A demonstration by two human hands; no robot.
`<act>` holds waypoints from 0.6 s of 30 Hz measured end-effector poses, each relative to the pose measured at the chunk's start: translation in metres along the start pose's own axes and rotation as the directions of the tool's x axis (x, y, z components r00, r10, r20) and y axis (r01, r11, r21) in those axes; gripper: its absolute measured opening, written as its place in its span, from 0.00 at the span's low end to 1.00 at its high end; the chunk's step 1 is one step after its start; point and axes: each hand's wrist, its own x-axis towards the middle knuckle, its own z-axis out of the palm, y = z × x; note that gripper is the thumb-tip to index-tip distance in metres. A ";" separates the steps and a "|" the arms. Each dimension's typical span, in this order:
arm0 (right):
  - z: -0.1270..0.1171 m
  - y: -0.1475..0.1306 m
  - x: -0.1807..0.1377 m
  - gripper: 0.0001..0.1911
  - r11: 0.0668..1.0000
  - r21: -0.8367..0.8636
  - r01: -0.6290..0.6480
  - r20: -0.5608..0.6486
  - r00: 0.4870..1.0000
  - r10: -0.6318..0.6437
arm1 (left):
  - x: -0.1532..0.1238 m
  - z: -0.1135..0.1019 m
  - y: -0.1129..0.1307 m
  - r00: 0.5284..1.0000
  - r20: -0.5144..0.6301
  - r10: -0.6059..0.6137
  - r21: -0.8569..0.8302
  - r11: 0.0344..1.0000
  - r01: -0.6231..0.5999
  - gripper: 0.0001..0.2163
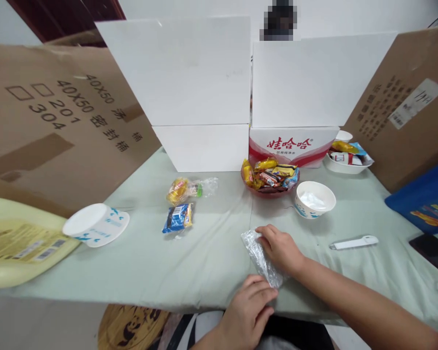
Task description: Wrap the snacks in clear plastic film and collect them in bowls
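Observation:
A crinkled, clear plastic bag (260, 257) lies slantwise on the cloth near the table's front edge. The fingers of my right hand (282, 250) are closed on its upper right side. At its near end, my left hand (248, 307) touches it with bent fingertips, the thumb held apart from them. Beyond the hands sits a reddish bowl (270, 193) heaped with wrapped snacks. To its right stands a white paper bowl (316, 200) with thin plastic inside. A blue snack packet (178, 218) and a yellow wrapped snack (177, 190) lie to the left.
White panels (200, 78) stand at the back beside a printed carton (292, 146). Cardboard walls flank both sides. A white utility knife (354, 242) and a phone (432, 253) lie right. A white snack bowl (346, 166), a tipped paper bowl (95, 226) and a yellow bottle (22, 248) are around.

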 end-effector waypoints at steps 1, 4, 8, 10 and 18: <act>-0.001 -0.002 0.002 0.14 0.999 -0.039 0.008 0.012 1.000 -0.007 | 0.000 0.000 0.000 1.000 -0.009 -0.015 -0.003 1.000 0.015 0.15; -0.002 -0.008 0.009 0.15 0.991 -0.132 0.020 0.065 0.998 -0.012 | 0.001 -0.002 0.000 0.999 -0.027 -0.047 -0.021 0.999 0.047 0.14; 0.007 -0.013 0.014 0.14 0.977 -0.212 0.036 0.111 0.994 -0.013 | 0.001 -0.002 0.001 0.998 -0.026 -0.064 -0.027 0.998 0.063 0.13; 0.012 -0.014 0.014 0.14 0.967 -0.252 0.045 0.117 0.993 -0.016 | -0.001 -0.004 0.004 0.997 -0.011 -0.076 -0.017 0.997 0.075 0.12; 0.019 -0.021 0.013 0.14 0.930 -0.366 0.028 0.097 0.995 0.008 | 0.012 -0.025 0.002 0.993 -0.113 -0.029 0.268 0.962 0.059 0.10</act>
